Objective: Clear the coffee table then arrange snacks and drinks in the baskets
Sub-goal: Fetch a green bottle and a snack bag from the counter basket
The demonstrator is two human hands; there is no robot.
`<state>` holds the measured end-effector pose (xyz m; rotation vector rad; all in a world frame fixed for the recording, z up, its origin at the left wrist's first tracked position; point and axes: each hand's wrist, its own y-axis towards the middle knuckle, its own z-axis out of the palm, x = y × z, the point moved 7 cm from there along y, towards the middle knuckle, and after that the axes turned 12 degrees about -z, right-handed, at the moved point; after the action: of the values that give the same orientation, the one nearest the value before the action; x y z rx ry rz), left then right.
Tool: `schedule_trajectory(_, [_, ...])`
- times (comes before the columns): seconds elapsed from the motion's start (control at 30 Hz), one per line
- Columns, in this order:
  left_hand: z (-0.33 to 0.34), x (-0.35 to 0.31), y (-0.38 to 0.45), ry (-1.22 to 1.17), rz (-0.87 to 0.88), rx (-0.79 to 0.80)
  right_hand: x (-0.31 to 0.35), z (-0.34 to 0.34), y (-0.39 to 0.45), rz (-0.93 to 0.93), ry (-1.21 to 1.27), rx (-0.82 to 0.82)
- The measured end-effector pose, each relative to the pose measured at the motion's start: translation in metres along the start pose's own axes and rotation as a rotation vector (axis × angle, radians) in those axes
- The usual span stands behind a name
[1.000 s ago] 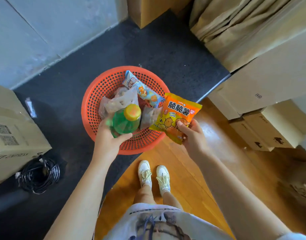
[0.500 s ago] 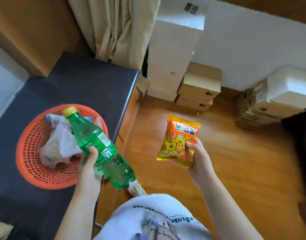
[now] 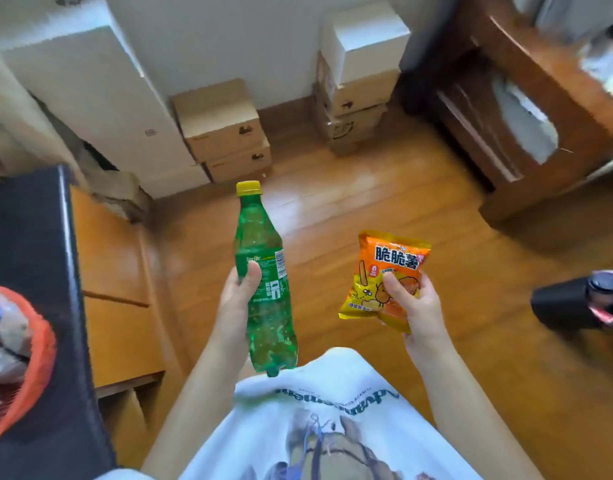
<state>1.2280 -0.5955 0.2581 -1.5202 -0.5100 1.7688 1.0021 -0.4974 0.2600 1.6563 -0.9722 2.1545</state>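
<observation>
My left hand (image 3: 236, 306) grips a green soda bottle (image 3: 263, 271) with a yellow cap, held upright over the wooden floor. My right hand (image 3: 414, 306) holds an orange and yellow snack bag (image 3: 384, 268) by its lower half, to the right of the bottle. The orange mesh basket (image 3: 38, 358) sits at the far left edge on a dark surface, with several wrapped snacks still in it, partly cut off by the frame.
Cardboard boxes (image 3: 225, 133) and a taller stack (image 3: 357, 98) stand against the white wall. A long white box (image 3: 90, 81) leans at the left. A dark wooden piece of furniture (image 3: 526, 116) fills the upper right. A black object (image 3: 575, 303) lies at the right edge.
Both hands lifted the bottle and the snack bag out of the basket. My view swung right, so the basket slid to the far left edge and the bottle came upright.
</observation>
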Motion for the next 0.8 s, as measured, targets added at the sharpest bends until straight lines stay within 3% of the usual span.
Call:
schedule_trajectory(0.4, [0.235,0.056,0.007,0.419,-0.076,0.348,-0.005,-0.242,-0.051,-0.058,0.173,-0.633])
schedule_trajectory(0.8, [0.498,0.085,0.049,0.649,-0.258,0.668,0.068,-0.409,-0.010,-0.189,0.236,-0.964])
